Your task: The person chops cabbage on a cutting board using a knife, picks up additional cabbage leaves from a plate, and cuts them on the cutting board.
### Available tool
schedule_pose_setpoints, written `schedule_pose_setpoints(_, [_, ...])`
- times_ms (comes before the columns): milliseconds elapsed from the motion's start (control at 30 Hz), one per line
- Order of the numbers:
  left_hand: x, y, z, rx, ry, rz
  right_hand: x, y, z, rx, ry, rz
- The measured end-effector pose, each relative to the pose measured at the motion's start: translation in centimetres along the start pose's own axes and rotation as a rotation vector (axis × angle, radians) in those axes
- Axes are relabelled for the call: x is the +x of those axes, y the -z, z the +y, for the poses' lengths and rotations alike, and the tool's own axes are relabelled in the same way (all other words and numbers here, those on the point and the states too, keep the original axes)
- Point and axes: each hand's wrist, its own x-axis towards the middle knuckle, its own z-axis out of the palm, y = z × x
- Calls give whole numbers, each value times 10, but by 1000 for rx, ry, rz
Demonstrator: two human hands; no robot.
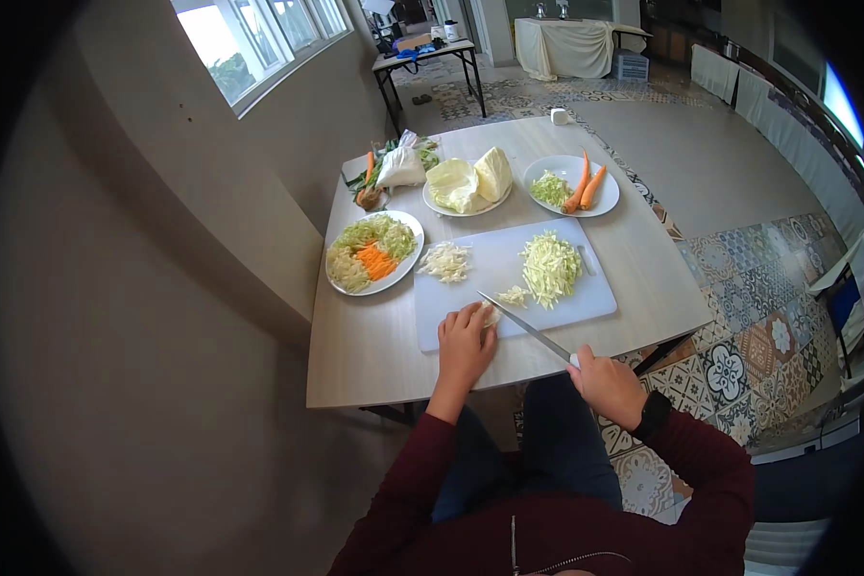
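Observation:
My right hand [609,386] is closed round the pale handle of a kitchen knife [538,336]. The blade points up and left, its tip by my left hand's fingers. With bent fingers, my left hand [466,344] presses a small pale piece of cabbage [491,315] onto the white cutting board [451,331]; the fingers partly cover it. Just right of the knife tip lie some fine cabbage shreds [514,296]. A large heap of shredded cabbage [551,269] is on the board's right side, and a smaller whitish heap [445,261] is at its upper left.
Left of the board stands a plate [413,262] of shredded vegetables, some orange. Behind are cabbage pieces [459,187] on a plate, a plate with carrots [580,187] and shreds, and a white plastic bag [401,166] among vegetables. A wall [192,317] borders the table's left.

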Motion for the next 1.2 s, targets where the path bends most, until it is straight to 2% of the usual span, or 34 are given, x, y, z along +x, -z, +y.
schedule_pose_setpoints(367, [0, 1, 0, 16, -6, 2, -9, 4, -22, 74, 2, -113])
schedule_pose_setpoints(567, [0, -1, 0, 22, -9, 1, -10, 16, -26, -3, -18, -180])
schedule_pose_setpoints(967, [0, 0, 1, 20, -13, 6, 34, -18, -33, -53, 9, -13])
schedule_pose_setpoints(1200, [1, 0, 0, 10, -1, 8, 16, -17, -33, -139, -9, -19])
